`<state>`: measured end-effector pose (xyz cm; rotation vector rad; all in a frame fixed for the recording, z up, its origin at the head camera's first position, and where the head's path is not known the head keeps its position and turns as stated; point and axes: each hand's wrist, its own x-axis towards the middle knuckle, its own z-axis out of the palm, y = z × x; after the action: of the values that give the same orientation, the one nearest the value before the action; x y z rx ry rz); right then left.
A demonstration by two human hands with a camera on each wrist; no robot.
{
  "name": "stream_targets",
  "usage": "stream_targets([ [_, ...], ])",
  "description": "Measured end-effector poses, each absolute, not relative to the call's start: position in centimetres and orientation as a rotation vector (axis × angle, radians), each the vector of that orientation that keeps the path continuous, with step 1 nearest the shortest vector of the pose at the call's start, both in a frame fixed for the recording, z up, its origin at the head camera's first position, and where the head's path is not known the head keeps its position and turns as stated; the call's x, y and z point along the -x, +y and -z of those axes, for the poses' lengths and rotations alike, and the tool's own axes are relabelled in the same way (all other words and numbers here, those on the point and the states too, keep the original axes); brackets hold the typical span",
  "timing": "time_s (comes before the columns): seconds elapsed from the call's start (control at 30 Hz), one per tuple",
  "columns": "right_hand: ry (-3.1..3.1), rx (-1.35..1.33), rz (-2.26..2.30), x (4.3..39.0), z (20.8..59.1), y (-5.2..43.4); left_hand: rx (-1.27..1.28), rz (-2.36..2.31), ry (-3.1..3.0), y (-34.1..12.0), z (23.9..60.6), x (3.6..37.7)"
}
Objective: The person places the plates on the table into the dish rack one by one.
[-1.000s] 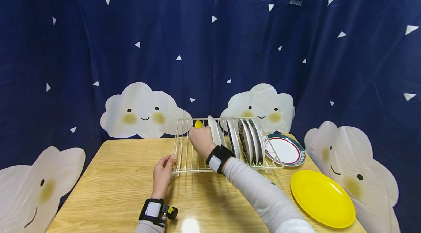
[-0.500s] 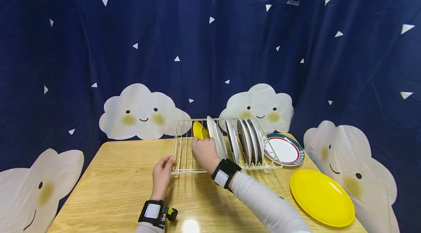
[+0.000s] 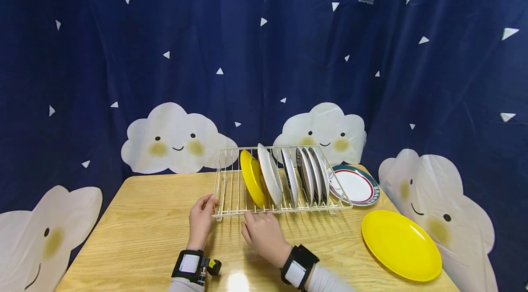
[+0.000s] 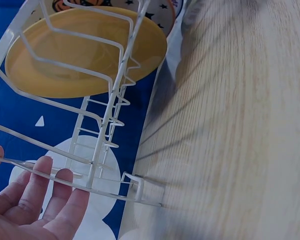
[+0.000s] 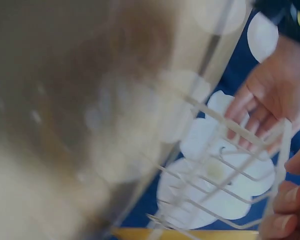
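A white wire dish rack stands on the wooden table. My left hand holds its left end; in the left wrist view the fingers curl about the end wire. A small yellow plate leans upright in the rack, left of a white plate. My right hand is just in front of the rack's front rail, below the yellow plate, with loosely bent fingers and nothing held. In the right wrist view its fingertips are right at a rack rail.
Several more plates stand upright in the rack's right half. Right of it lie a green-rimmed white plate and a large yellow oval plate near the table edge. A dark blue curtain hangs behind.
My right hand has let go of the small yellow plate and drawn back toward me to the rack's front. The plate now shows whole. My left hand has stayed on the rack's end.
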<state>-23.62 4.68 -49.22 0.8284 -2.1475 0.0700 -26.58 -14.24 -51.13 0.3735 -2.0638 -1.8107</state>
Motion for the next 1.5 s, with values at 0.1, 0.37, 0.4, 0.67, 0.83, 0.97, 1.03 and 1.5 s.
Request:
stream_targets([
  [0.1, -2.229, -0.831, -0.144, 22.3, 50.5, 5.6, -0.371, 1.845, -2.076, -14.4, 50.7, 26.5],
  [0.37, -2.59, -0.727, -0.526, 18.9, 51.0, 7.8, -0.378, 1.863, -2.069, -14.8, 50.5, 26.8],
  [0.4, -2.626, -0.701, -0.565, 18.6, 51.0, 8.1, -0.379, 1.859, -2.071, -14.8, 50.5, 26.8],
  [0.67, -2.729, -0.501, -0.748, 17.5, 51.0, 10.7, -0.362, 1.855, -2.048, -14.6, 50.1, 27.1],
  [0.83, -2.736, -0.328, -0.759, 17.8, 51.4, 13.2, -0.369, 1.843, -2.037, -14.3, 50.4, 27.3],
  [0.97, -2.718, -0.182, -0.772, 18.0, 51.7, 15.5, -0.382, 1.845, -2.038, -14.2, 50.6, 27.2],
  [1.03, -2.71, -0.102, -0.761, 18.2, 51.7, 16.7, -0.387, 1.862, -2.039, -14.3, 50.6, 27.1],
  [1.5, -2.697, 0.265, -0.746, 18.4, 51.5, 24.7, -0.406, 1.894, -2.069, -14.3, 50.5, 26.6],
])
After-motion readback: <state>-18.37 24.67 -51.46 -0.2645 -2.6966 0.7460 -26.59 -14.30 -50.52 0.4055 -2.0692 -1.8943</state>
